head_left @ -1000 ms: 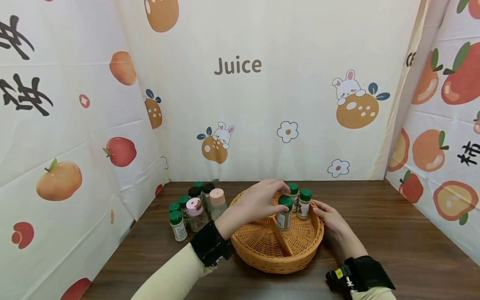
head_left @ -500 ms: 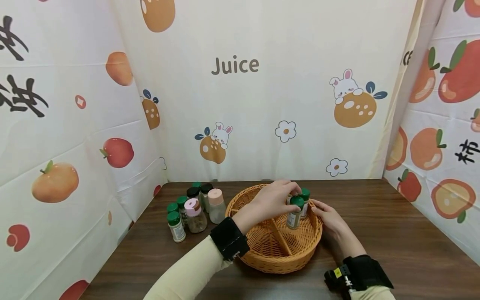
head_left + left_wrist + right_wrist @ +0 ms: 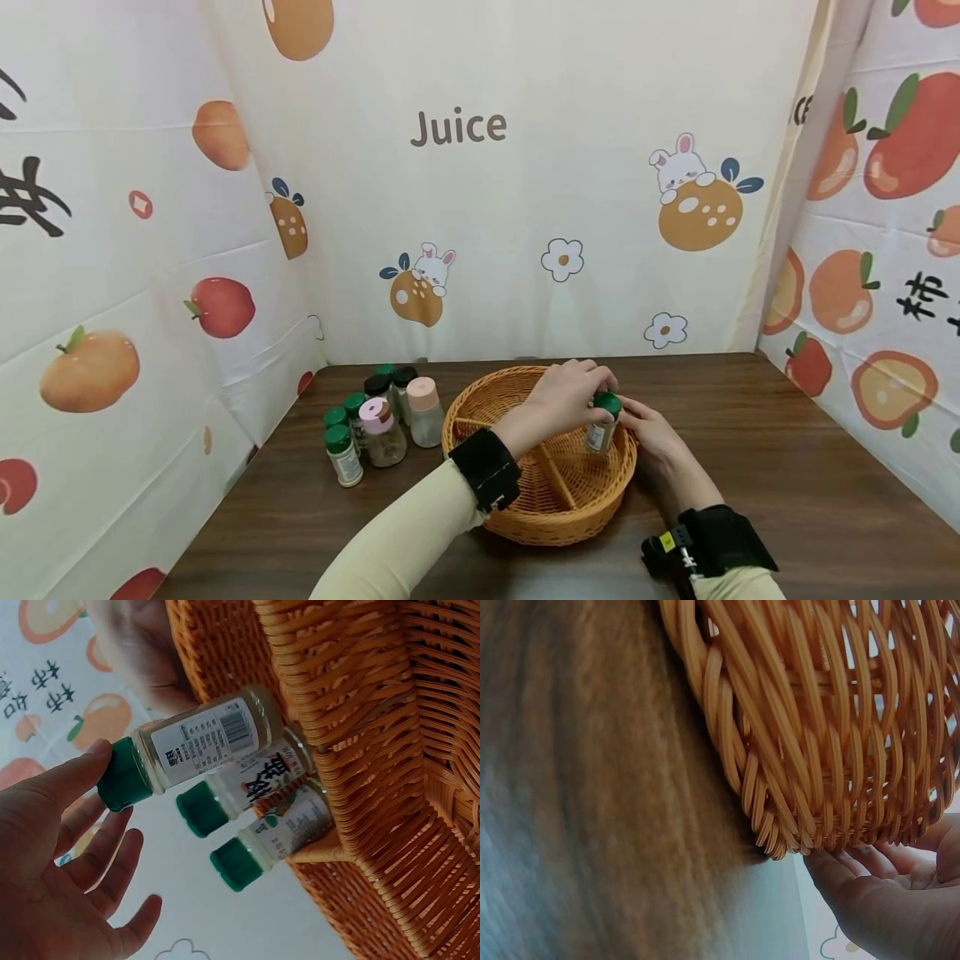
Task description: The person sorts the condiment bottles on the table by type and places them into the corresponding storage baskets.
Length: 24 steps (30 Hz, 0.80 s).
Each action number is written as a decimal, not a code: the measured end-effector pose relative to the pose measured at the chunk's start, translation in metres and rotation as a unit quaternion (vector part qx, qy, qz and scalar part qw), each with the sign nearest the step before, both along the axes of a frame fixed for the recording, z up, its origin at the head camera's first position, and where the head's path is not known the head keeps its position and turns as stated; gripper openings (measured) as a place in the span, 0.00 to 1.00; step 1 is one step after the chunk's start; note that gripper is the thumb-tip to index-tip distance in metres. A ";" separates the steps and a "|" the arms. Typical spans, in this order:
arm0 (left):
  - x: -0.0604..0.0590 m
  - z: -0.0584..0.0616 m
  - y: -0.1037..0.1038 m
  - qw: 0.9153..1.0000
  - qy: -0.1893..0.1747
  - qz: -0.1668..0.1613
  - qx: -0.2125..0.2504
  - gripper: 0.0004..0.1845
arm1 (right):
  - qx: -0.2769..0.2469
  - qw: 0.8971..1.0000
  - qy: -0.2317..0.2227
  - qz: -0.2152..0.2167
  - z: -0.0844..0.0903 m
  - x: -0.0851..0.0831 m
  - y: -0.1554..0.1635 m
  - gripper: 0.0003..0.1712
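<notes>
**A:** Printed fruit-and-rabbit curtains [image 3: 480,208] wall in a dark wooden table [image 3: 750,467]. On it sits a round wicker basket [image 3: 480,398] with dividers. What worries you here?

**B:** The green-capped spice jar [image 3: 602,422] under the left hand [image 3: 566,398]. In the left wrist view the fingers [image 3: 71,776] lie nearly straight, only the thumb tip touching the cap [image 3: 120,784], so the hand is loose, not gripping. The jar leans in the basket's right-hand compartment, and it could tip against the two other green-capped jars [image 3: 255,825] beside it and knock them over.

**A:** And the right hand [image 3: 654,433]?

**B:** It rests against the basket's outer right wall with its fingers [image 3: 870,862] relaxed, holding nothing. If it pushes, I judge the light basket may slide on the table.

**A:** What can't you make out?

**B:** From the head camera the left hand covers the two neighbouring jars. Whether the leaning jar's base touches the basket floor is hidden. The cluster of bottles [image 3: 378,417] left of the basket overlaps, so its count is unclear, and the labels are too small to read.
</notes>
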<state>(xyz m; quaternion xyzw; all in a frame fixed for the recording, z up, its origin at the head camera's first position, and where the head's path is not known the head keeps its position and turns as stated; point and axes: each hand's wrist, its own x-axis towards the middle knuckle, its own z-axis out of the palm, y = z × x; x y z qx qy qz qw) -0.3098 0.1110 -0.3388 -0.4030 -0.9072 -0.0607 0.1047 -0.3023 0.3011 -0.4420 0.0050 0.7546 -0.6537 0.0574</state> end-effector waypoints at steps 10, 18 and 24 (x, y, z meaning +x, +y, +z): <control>-0.017 -0.017 0.014 0.999 0.006 0.047 0.012 0.21 | 0.003 1.000 -0.001 0.004 0.002 0.003 -0.002 0.31; -0.023 -0.024 0.017 0.998 0.005 0.039 0.042 0.23 | -0.010 1.000 -0.004 0.003 0.005 0.004 -0.001 0.32; -0.023 -0.026 0.019 0.998 -0.010 0.038 0.039 0.23 | -0.016 1.000 -0.004 -0.002 0.006 0.004 -0.001 0.31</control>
